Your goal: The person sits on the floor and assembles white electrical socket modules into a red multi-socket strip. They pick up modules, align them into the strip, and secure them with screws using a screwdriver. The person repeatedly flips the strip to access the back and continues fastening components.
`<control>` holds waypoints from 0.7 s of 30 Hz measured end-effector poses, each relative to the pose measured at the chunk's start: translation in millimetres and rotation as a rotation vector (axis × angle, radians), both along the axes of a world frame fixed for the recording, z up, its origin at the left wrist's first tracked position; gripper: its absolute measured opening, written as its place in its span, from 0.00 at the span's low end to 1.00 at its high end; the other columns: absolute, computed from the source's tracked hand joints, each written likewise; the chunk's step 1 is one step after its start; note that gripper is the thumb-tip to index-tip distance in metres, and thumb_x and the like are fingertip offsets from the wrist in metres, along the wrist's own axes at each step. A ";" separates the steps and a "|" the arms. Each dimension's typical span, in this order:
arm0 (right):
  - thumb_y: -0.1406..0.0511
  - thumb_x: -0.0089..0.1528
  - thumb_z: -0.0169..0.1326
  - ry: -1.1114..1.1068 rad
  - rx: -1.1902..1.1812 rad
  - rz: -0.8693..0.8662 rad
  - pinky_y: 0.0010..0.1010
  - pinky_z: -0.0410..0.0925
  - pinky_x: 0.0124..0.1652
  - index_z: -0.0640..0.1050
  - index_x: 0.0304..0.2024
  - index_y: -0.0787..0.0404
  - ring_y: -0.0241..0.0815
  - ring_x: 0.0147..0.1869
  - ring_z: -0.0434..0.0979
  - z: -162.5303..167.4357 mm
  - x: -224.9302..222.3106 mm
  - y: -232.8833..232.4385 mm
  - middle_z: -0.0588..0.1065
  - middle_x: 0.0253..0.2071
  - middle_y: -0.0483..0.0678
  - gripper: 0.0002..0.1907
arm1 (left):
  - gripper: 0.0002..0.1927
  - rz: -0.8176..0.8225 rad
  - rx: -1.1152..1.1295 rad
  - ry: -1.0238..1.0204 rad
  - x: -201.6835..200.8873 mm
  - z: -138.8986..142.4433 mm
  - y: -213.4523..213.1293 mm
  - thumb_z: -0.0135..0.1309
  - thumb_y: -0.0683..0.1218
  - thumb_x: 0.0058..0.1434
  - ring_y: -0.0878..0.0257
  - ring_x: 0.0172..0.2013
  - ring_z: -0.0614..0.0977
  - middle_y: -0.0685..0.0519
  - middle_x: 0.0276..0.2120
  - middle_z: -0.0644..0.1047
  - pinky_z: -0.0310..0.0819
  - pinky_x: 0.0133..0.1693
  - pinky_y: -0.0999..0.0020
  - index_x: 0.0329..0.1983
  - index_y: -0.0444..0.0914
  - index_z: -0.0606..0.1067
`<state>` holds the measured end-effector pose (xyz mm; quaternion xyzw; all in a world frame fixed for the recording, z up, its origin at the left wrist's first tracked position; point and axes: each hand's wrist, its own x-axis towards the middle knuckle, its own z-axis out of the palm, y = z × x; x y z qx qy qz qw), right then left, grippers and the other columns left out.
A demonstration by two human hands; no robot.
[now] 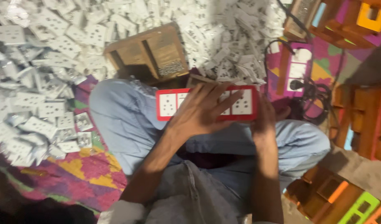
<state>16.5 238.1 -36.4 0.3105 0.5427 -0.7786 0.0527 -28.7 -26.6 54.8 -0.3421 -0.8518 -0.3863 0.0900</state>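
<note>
Red frame: the long red socket board (207, 103) with white socket plates set in it lies across my lap, above my crossed legs in pale blue trousers (124, 124).
Left hand: my left hand (200, 111) lies flat on the board's front, fingers (223, 97) spread wide and stretched over the middle plates, palm pressing on the lower edge. Not curled round anything that I can see.
Right hand: my right hand (266, 120) clasps the board's right end from below and behind; the thumb side rests against the red edge, while the fingertips are hidden behind the board, so I cannot tell how tightly they close.
Wooden block: a brown wooden stand (151, 52) sits just beyond my knees, near the board's far edge.
White heap: loose white socket plates (45, 83) cover the floor to my left and ahead.
Mat: a pink, yellow and green patterned mat (86, 174) shows under my left knee.
Right side: orange wooden frames (360, 120) stand well apart from the board.
</note>
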 end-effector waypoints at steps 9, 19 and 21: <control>0.58 0.75 0.49 0.175 0.420 0.307 0.25 0.64 0.38 0.79 0.51 0.62 0.33 0.40 0.73 33.7 -11.1 -48.7 0.77 0.40 0.44 0.15 | 0.31 0.283 0.658 -0.224 -7.8 33.0 -76.2 0.63 0.53 0.66 0.53 0.56 0.80 0.43 0.61 0.75 0.76 0.58 0.60 0.67 0.36 0.69; 0.66 0.66 0.52 0.518 0.297 0.962 0.42 0.69 0.54 0.81 0.49 0.63 0.51 0.56 0.74 43.6 -117.8 -232.6 0.77 0.50 0.51 0.12 | 0.40 0.205 2.013 -0.670 -21.3 4.8 -164.5 0.40 0.69 0.71 0.52 0.45 0.78 0.41 0.55 0.76 0.74 0.39 0.58 0.70 0.34 0.66; 0.65 0.67 0.47 0.125 -0.412 0.841 0.40 0.68 0.56 0.79 0.52 0.63 0.48 0.59 0.73 31.1 -138.2 -270.9 0.76 0.55 0.51 0.15 | 0.40 0.119 2.111 -0.664 -25.2 2.0 -171.6 0.41 0.70 0.74 0.52 0.44 0.77 0.41 0.54 0.76 0.73 0.40 0.57 0.72 0.33 0.64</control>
